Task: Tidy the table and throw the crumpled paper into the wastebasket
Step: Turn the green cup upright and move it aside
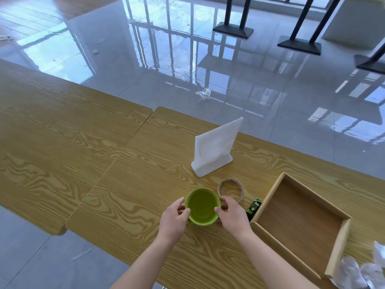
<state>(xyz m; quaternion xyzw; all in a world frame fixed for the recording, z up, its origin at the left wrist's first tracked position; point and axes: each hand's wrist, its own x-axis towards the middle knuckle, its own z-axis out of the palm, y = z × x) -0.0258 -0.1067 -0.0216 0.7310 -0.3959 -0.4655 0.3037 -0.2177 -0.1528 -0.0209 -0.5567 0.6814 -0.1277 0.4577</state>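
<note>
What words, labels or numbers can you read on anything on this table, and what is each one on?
Small green packet: white print, too small and blurred to read.
White stand: no text on the face that shows.
Green cup, tape roll, wooden tray, crumpled paper: no text visible.
Nothing here can be quoted.

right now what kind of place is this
Probably a canteen or café: wooden tables set end to end, a white sign stand, and black pedestal table bases on a glossy tiled floor.
</note>
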